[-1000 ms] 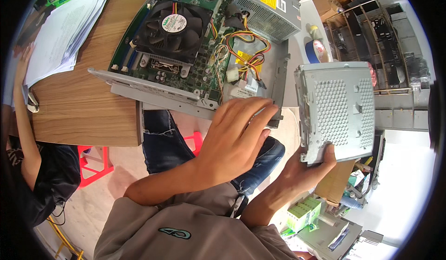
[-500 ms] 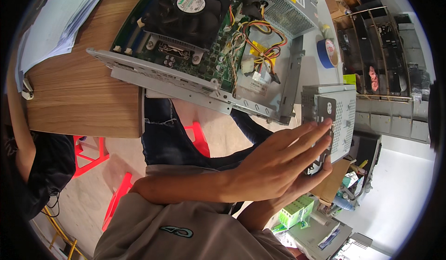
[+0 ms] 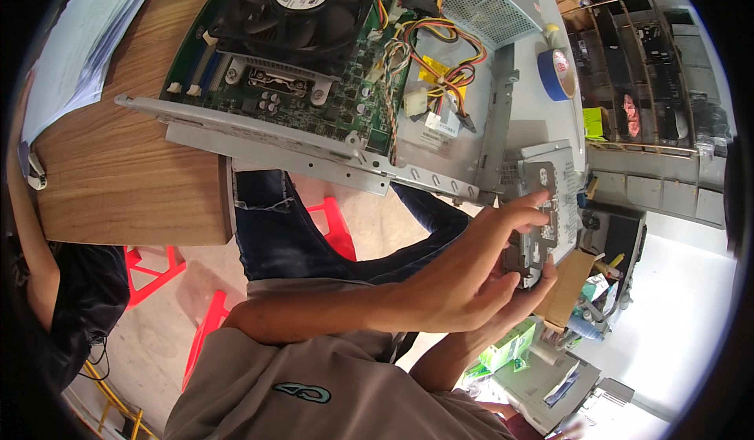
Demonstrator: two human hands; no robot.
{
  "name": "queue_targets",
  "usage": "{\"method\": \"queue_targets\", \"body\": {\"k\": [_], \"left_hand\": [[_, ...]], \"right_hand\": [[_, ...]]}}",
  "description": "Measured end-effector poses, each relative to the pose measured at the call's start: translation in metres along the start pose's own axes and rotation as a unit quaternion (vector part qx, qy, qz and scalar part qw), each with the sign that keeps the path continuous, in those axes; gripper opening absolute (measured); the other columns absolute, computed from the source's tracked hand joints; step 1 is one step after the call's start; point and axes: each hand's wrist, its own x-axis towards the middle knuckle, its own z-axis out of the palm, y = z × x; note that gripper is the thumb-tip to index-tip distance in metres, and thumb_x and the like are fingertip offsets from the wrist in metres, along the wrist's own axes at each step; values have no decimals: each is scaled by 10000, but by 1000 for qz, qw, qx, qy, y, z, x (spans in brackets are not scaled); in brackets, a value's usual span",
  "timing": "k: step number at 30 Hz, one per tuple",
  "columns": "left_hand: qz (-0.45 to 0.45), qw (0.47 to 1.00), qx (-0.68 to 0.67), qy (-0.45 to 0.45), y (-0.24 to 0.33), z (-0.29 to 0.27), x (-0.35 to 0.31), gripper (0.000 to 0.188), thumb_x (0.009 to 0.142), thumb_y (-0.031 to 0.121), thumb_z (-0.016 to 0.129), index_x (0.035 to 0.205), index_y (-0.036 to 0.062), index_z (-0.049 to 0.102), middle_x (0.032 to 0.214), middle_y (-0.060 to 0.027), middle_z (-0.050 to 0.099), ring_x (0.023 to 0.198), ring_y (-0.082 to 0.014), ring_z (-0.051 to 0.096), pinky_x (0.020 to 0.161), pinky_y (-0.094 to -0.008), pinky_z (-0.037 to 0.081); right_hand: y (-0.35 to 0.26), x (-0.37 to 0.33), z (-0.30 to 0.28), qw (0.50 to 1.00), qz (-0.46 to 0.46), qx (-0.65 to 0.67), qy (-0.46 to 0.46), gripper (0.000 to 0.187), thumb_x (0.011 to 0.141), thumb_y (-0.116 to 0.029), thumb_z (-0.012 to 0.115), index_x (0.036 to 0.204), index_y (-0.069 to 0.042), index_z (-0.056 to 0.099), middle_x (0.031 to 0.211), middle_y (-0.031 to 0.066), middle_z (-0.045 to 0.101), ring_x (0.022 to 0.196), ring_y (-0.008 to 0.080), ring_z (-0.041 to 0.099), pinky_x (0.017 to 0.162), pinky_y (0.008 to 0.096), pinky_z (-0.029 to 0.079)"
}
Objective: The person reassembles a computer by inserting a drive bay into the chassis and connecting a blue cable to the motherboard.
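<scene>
A perforated grey metal drive cage (image 3: 559,228) is held up just right of an open desktop computer case's near corner. My right hand (image 3: 530,297) supports it from the lower side, fingers curled round its edge. My left hand (image 3: 471,263) reaches across, bent fingertips pressed on the slotted face and thumb lower down. The inner parts of both grips are partly hidden. In the computer case (image 3: 302,161) are a black cooling fan (image 3: 306,20), a green circuit board (image 3: 345,114), bundled coloured power cables (image 3: 448,43) and a silver power supply (image 3: 491,4).
Left on the wooden table (image 3: 133,181) lies a stack of papers (image 3: 82,55). Blue tape (image 3: 556,75) stands right of the case, before a wire rack (image 3: 640,78). Another person's arm (image 3: 31,236) shows at far left, near red stools (image 3: 157,271). A cardboard box (image 3: 565,287) sits beyond the cage.
The drive cage has tilted and shifted slightly left and down. My left fingers, stretched out before, are now more bent on its face. The case appears shifted left in view.
</scene>
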Motion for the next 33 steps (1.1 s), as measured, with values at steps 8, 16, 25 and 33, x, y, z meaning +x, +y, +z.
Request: {"method": "queue_targets", "body": {"k": [8, 16, 25, 33], "left_hand": [[-23, 997, 28, -67, 2, -14, 2, 540, 868, -24, 534, 1379, 7, 360, 1574, -244, 194, 1087, -288, 566, 835, -333, 485], [5, 999, 28, -40, -5, -14, 13, 542, 815, -5, 556, 1319, 1, 359, 1511, -315, 246, 878, -419, 623, 728, -437, 499], [-37, 995, 61, -69, 1, -25, 21, 588, 761, -90, 546, 1302, -22, 326, 1420, -232, 367, 693, -216, 596, 648, -318, 497], [21, 995, 97, -6, 10, -8, -2, 378, 847, -83, 549, 1217, -40, 484, 1001, -154, 566, 836, -283, 593, 732, -345, 499]], "right_hand": [[-5, 6, 5, 996, 35, -72, 34, 422, 959, -356, 483, 1247, -52, 531, 1148, 92, 623, 963, 157, 596, 736, 308, 496], [-9, 7, 57, 973, 69, 10, 221, 486, 912, -416, 548, 1253, -70, 553, 1083, 80, 643, 811, 176, 615, 632, 278, 501], [-8, 24, 34, 979, 110, 84, 149, 403, 917, -306, 525, 1178, -3, 576, 1085, 134, 677, 916, 232, 679, 811, 352, 586], [0, 21, 28, 992, 69, 106, 25, 437, 911, -287, 566, 1233, 6, 531, 1131, 162, 659, 938, 290, 679, 817, 437, 593]]}}
